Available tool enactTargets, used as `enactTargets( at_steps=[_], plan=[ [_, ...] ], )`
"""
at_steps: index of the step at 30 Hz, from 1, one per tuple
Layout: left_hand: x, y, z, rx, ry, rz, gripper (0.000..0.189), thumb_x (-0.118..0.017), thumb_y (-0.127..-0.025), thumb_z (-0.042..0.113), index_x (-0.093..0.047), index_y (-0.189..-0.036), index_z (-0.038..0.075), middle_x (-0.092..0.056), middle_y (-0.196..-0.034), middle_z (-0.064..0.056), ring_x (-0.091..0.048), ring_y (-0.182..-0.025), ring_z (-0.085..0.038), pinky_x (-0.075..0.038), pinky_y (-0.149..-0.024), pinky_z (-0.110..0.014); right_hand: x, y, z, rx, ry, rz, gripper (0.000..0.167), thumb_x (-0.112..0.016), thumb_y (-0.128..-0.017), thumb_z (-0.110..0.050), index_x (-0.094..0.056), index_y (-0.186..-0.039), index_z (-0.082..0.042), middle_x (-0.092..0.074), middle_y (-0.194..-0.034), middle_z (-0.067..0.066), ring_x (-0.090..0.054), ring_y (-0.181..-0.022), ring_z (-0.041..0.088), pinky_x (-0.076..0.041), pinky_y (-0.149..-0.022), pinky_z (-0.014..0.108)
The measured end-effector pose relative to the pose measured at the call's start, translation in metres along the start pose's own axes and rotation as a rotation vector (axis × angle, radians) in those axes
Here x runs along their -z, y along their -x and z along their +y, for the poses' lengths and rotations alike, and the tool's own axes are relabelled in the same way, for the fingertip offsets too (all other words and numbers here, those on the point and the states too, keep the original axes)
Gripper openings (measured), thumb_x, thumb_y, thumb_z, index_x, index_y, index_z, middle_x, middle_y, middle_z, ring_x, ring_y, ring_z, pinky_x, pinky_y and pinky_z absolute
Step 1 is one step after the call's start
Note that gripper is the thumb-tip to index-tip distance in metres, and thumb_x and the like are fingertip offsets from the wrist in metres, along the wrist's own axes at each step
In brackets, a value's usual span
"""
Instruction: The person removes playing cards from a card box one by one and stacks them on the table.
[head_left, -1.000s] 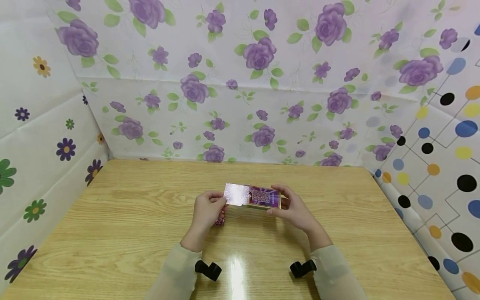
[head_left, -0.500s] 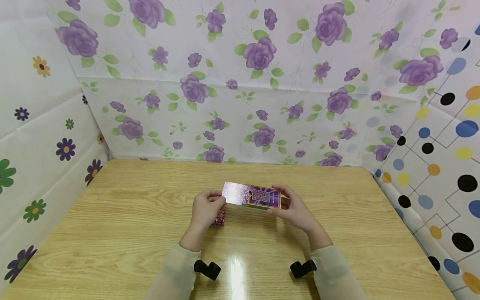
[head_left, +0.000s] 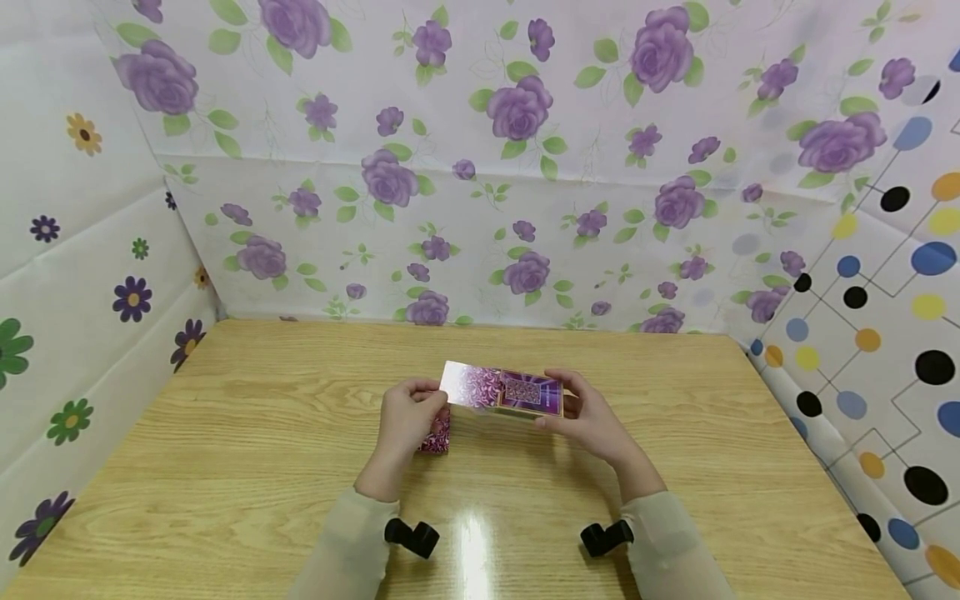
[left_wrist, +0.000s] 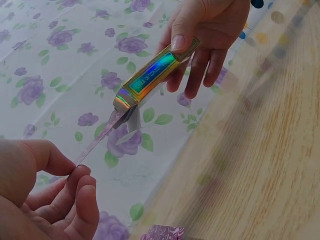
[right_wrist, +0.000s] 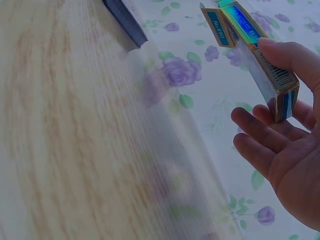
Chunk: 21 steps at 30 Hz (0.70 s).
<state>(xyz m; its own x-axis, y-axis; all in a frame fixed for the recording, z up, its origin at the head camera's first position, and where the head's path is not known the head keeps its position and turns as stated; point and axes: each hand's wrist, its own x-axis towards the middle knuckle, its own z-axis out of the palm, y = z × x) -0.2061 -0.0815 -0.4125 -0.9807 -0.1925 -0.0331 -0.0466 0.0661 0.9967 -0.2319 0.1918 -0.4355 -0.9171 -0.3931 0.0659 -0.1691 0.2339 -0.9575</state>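
Left hand [head_left: 402, 421] pinches the outer end of a thin, glossy pink-and-white card [head_left: 470, 385], jutting toward 9 o'clock from a purple, gold-edged rectangular box [head_left: 530, 395] that the right hand [head_left: 591, 423] grips above the wood-grain table [head_left: 240, 467]. Another magenta-patterned card [head_left: 437, 440] lies at the box's 8 o'clock. Likely step: extraction, calling for a straight 9-o'clock pull, box steady.

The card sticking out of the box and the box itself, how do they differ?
The card is a thin, flat sheet; the box is thicker, with sides. The card shows pink swirls and glare; the box is purple with gold edges. The left grip pinches the card; the right grip holds the box. Both are rectangular and off the table.
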Motion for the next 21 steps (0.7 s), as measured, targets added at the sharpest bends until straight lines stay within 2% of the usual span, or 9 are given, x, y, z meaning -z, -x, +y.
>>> enactTargets(
  at_steps=[6,17,21],
  plan=[
    [0.0017,-0.0017,0.0007,0.015,0.018,0.013,0.02,-0.056,-0.081,-0.004,-0.062,-0.099,-0.009,-0.066,-0.072,-0.014,-0.058,-0.05,-0.012,-0.052,-0.046,-0.025,0.0001,-0.0002,0.0004,-0.001,-0.011,0.006,0.074,-0.077,-0.079,-0.02,-0.036,-0.141,-0.015,-0.042,-0.139,0.012,-0.054,-0.119,0.034,-0.053,-0.09,0.029],
    [0.0052,-0.0017,0.0042,0.018,0.037,0.041,0.021,-0.057,-0.081,-0.004,-0.062,-0.101,-0.009,-0.067,-0.083,-0.024,-0.06,-0.054,-0.013,-0.054,-0.047,-0.025,-0.0005,0.0005,-0.0023,0.006,-0.017,0.006,0.076,-0.077,-0.079,-0.021,-0.035,-0.142,-0.013,-0.041,-0.14,0.012,-0.055,-0.117,0.033,-0.053,-0.088,0.028],
    [0.0071,-0.0018,0.0059,0.028,0.047,0.037,0.021,-0.058,-0.082,-0.004,-0.062,-0.101,-0.01,-0.067,-0.08,-0.02,-0.061,-0.055,-0.012,-0.055,-0.049,-0.026,-0.0003,0.0005,-0.002,0.01,-0.015,0.008,0.074,-0.077,-0.079,-0.021,-0.036,-0.141,-0.015,-0.041,-0.14,0.011,-0.055,-0.117,0.033,-0.053,-0.088,0.028]
  ],
)
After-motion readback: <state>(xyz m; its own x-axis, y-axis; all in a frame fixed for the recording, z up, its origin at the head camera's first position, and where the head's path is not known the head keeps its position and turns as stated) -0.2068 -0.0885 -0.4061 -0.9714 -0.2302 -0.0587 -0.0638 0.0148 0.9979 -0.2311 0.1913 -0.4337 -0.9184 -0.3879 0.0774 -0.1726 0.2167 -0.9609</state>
